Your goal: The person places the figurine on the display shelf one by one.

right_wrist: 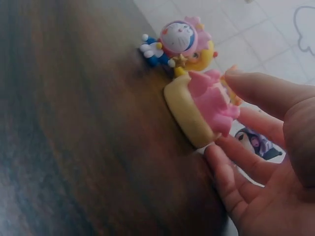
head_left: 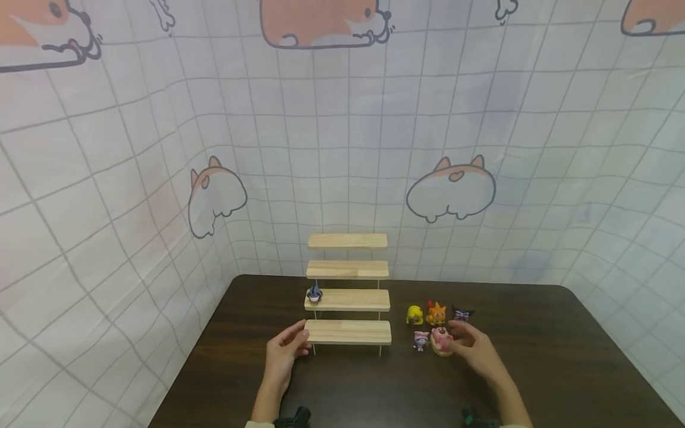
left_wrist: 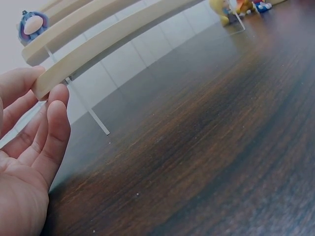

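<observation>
My left hand (head_left: 280, 359) pinches the left end of the lowest wooden shelf (head_left: 348, 332); in the left wrist view the thumb of the left hand (left_wrist: 34, 147) lies above the board (left_wrist: 98, 51) and the fingers below it. A blue figure (head_left: 314, 293) sits at the left end of the second shelf from the bottom. On the table at right, my right hand (head_left: 478, 353) has thumb and fingers around a pink figure with a tan base (head_left: 441, 340). In the right wrist view, fingertips of the right hand (right_wrist: 270, 147) meet the base beneath the pink figure (right_wrist: 214, 105).
Beside the pink figure stand a small pink-and-white figure (head_left: 421, 340), a yellow one (head_left: 414, 315), an orange one (head_left: 436, 314) and a dark purple one (head_left: 462, 314). Two higher shelves (head_left: 347, 270) rise behind. A grid-patterned cloth (head_left: 348, 148) hangs behind the dark table (head_left: 374, 392).
</observation>
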Available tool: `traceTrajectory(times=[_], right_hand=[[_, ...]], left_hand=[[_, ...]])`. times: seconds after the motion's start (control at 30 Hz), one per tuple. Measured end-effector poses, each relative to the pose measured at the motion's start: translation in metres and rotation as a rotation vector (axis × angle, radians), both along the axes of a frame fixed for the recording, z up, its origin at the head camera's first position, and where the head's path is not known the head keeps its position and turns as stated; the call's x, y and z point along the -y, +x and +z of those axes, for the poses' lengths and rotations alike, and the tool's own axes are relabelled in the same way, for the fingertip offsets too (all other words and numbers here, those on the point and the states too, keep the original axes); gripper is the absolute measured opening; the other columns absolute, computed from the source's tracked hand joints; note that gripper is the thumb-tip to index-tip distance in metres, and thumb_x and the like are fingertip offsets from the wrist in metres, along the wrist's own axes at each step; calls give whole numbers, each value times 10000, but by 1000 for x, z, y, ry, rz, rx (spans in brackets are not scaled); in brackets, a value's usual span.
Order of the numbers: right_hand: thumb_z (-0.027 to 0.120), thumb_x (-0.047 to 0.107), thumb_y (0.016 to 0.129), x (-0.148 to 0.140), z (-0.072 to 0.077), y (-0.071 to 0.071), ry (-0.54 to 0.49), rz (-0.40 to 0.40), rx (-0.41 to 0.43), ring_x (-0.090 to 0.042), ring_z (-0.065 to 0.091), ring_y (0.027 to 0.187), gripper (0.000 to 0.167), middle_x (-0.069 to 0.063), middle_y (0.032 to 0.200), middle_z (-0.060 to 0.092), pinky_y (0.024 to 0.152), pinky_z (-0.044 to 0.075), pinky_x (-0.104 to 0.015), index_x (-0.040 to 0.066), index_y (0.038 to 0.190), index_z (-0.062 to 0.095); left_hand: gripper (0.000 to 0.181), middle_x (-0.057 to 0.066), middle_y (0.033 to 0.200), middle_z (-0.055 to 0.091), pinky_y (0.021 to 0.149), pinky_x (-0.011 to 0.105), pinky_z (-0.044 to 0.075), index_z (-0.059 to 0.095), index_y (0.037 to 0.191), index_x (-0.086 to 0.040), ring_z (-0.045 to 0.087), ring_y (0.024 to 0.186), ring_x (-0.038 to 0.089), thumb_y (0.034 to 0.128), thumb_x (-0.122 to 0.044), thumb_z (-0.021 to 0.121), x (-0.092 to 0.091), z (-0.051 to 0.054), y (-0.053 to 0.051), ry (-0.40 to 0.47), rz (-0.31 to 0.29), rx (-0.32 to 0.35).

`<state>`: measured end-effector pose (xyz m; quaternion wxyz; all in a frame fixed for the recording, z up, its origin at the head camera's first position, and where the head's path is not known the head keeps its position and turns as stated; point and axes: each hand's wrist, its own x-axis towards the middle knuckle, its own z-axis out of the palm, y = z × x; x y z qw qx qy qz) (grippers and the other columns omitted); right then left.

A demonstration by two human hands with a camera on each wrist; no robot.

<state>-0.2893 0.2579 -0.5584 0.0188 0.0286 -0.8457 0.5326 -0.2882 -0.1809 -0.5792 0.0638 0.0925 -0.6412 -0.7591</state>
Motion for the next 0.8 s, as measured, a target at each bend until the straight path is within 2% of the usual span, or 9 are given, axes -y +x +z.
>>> traceTrajectory(times=[0.4, 0.63, 0.8], right_hand=[[817, 298, 885, 2, -6, -3, 59, 44, 102, -240, 640, 1069, 703, -230, 1376, 599, 790, 549, -280, 37, 1463, 516], [812, 290, 889, 4, -4, -4, 122, 64, 70, -245, 615, 1064, 729, -242, 1437, 554, 777, 530, -292, -5, 1474, 492], [818, 268, 882, 5, -6, -3, 148, 56, 44, -227, 611, 1026, 705, -243, 1403, 577, 779, 520, -280, -22, 1450, 519]], left_hand=[[421, 37, 964, 735, 685, 263, 610, 681, 1303, -7, 706, 760, 141, 935, -195, 762, 0, -1, 3, -17, -2, -28], [432, 28, 977, 737, 700, 253, 608, 675, 1322, -28, 701, 773, 127, 937, -204, 761, -1, 3, 3, -25, -3, -14], [439, 24, 964, 736, 692, 247, 606, 669, 1326, -14, 698, 762, 120, 940, -201, 759, -1, 1, 4, -23, -1, -13]])
